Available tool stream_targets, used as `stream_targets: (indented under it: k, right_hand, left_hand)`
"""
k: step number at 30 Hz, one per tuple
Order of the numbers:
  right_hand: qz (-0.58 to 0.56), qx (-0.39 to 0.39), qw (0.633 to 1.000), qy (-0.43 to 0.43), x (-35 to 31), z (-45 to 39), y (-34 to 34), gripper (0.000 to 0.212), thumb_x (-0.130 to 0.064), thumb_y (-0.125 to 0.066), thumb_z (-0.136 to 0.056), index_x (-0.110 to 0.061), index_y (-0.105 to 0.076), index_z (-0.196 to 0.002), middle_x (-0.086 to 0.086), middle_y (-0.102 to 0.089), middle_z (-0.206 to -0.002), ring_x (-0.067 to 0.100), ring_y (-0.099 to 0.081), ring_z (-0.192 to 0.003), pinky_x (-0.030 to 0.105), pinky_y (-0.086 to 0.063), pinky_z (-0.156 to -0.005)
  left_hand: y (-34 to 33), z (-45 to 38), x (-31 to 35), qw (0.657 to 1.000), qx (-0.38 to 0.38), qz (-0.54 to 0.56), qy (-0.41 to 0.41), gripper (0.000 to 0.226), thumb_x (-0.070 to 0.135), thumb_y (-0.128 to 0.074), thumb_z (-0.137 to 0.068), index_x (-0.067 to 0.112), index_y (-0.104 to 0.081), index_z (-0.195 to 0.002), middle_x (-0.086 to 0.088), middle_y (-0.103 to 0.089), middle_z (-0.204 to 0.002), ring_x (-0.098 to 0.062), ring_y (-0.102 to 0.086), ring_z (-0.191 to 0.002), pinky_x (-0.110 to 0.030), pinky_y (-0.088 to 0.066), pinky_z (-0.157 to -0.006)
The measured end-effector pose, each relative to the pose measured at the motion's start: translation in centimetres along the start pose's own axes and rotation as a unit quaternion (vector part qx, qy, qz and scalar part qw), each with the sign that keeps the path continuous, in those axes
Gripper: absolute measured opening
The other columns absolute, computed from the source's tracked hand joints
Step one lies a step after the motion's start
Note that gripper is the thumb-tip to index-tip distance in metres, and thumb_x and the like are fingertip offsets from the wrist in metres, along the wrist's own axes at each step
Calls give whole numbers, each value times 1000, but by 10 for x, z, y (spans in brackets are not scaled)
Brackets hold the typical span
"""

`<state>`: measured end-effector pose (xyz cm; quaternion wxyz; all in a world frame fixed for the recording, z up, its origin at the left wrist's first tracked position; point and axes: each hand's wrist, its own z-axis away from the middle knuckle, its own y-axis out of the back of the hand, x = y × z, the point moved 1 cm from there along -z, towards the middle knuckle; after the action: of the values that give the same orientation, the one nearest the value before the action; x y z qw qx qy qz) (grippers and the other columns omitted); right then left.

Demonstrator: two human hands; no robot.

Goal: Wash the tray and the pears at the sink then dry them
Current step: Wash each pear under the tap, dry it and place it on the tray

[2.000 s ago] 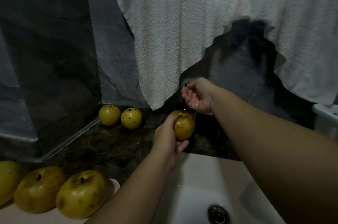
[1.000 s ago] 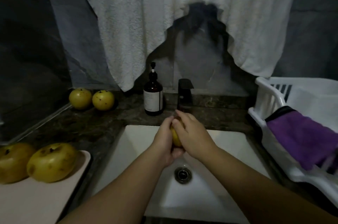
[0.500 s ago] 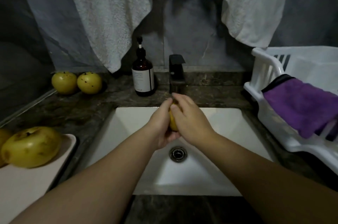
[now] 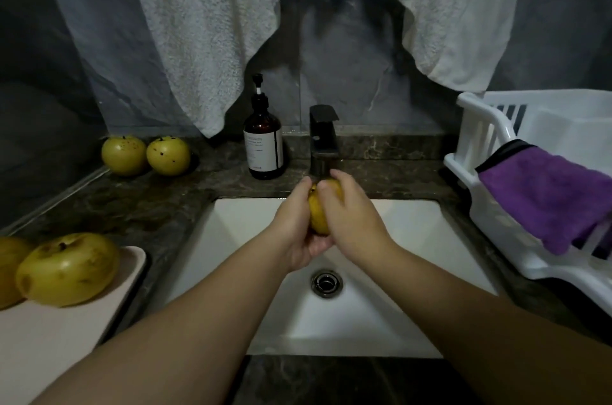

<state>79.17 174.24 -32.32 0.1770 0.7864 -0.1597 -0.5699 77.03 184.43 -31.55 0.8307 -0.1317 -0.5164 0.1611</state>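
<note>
Over the white sink (image 4: 410, 232), just under the black tap (image 4: 323, 139), both hands clasp one yellow pear (image 4: 318, 216). My left hand (image 4: 296, 229) cups it from the left and below; my right hand (image 4: 354, 216) wraps over its right side. Most of that pear is hidden between the palms. On the pale tray (image 4: 66, 331) at the lower left lie two pears, one large (image 4: 68, 269) and one cut off by the frame edge (image 4: 8, 269). Two more spotted pears (image 4: 124, 154) (image 4: 168, 154) sit at the back left of the dark counter.
A brown pump bottle (image 4: 263, 146) stands left of the tap. A white dish rack (image 4: 490, 192) at the right holds a purple cloth (image 4: 546, 192). White towels (image 4: 205, 24) hang over the wall behind. The drain (image 4: 327, 282) lies below the hands.
The pear went from beside the bottle to over the sink, and my right hand closed onto it. Since half a second ago the hands have stayed on the pear under the tap.
</note>
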Motion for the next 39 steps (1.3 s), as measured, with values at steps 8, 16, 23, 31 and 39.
stream_targets:
  k: [8,16,23,31,39]
  right_hand:
    - [30,5,999,-29,1,-1,-7,48,-49,-32,-102,-31,-54,-140,-1,-55,-139,20,-51,-128,39,-42,-106]
    - [58,29,997,34,2,-1,1,39,-42,-44,-101,-32,-62,-135,-4,-59,-139,16,-53,-127,32,-41,-99]
    - [-15,11,1000,6,6,-7,4,32,-47,-51,-98,-38,-64,-126,-7,-61,-128,15,-57,-115,35,-48,-94]
    - [-56,-9,998,1,12,-16,13,10,-47,-60,-95,-42,-69,-94,-17,-66,-100,6,-61,-94,23,-45,-70]
    - [-70,-23,997,10,9,-12,23,8,-43,-64,-94,-44,-67,-102,-9,-60,-119,10,-58,-108,23,-46,-80]
  left_hand:
    - [1,-1,-3,1000,-6,19,10,56,64,-48,-101,18,-68,-126,-9,-78,-110,-22,-76,-89,-34,-64,-71]
    - [-5,5,-7,997,-41,56,23,53,58,-48,-104,14,-65,-130,-12,-79,-101,-24,-79,-80,-33,-62,-56]
    - [-4,2,-8,994,-43,97,27,59,60,-48,-103,10,-64,-131,-18,-76,-114,-29,-78,-90,-37,-64,-62]
    - [5,-5,-6,993,-92,19,72,68,65,-56,-97,8,-64,-134,-19,-75,-108,-34,-77,-87,-43,-65,-67]
    - [-3,-7,-6,987,-116,108,27,64,52,-72,-90,9,-63,-136,-19,-73,-120,-32,-76,-99,-41,-66,-72]
